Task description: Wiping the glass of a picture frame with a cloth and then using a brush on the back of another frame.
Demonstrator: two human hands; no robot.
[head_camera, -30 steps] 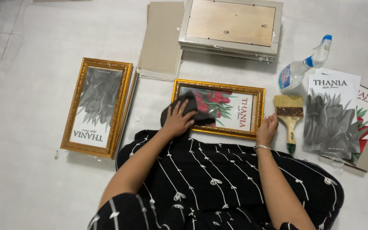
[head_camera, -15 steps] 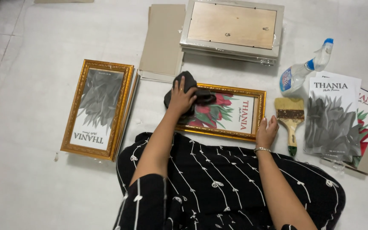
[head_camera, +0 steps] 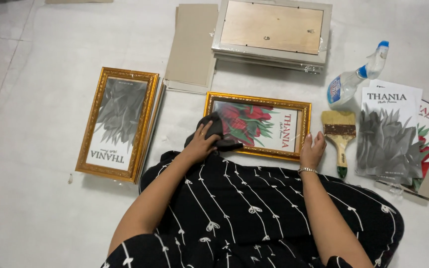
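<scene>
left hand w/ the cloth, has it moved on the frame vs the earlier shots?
Yes. The left hand with the dark cloth has slid from the upper left part of the gold frame down to its lower left corner, toward the person.

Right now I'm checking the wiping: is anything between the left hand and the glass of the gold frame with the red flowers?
Only the dark cloth: the left hand presses it on the gold frame, whose right edge the right hand touches.

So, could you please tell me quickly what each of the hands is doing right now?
Left hand: closed on a dark cloth, pressed to the gold picture frame.
Right hand: open, flat on the frame's right edge, holding nothing.
</scene>
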